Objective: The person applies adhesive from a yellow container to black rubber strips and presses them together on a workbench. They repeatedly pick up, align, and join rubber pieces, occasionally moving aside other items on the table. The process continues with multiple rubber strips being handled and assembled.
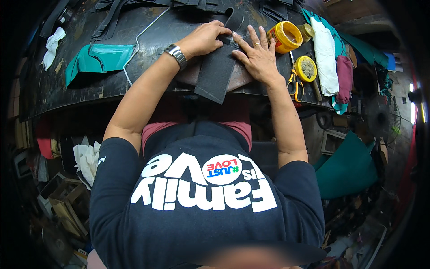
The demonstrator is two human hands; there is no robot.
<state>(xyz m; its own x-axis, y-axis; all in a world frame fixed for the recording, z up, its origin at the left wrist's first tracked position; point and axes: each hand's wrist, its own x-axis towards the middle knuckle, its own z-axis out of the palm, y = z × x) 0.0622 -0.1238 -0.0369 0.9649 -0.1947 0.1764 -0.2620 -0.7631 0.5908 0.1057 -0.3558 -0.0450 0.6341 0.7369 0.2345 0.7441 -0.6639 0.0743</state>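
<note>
A wide black strip of felt-like material (216,77) lies on the dark worktable, its squared near end hanging toward me over a brown slab (242,78). Its far part folds or loops beyond my hands. My left hand (207,39), with a metal watch at the wrist, is closed with thumb and fingertips on the strip's upper left edge. On the strip's right side, my right hand (260,56) lies with fingers spread, the fingertips resting on or beside the material. My fingers partly hide the spot between both hands.
Right of my right hand are an open yellow jar (284,37), its yellow lid (306,68) and orange-handled scissors (295,85). White cloth (325,56) and maroon cloth (343,80) lie farther right. Left are a teal piece (107,57) and a thin white cord (139,36); black strips (112,18) lie behind.
</note>
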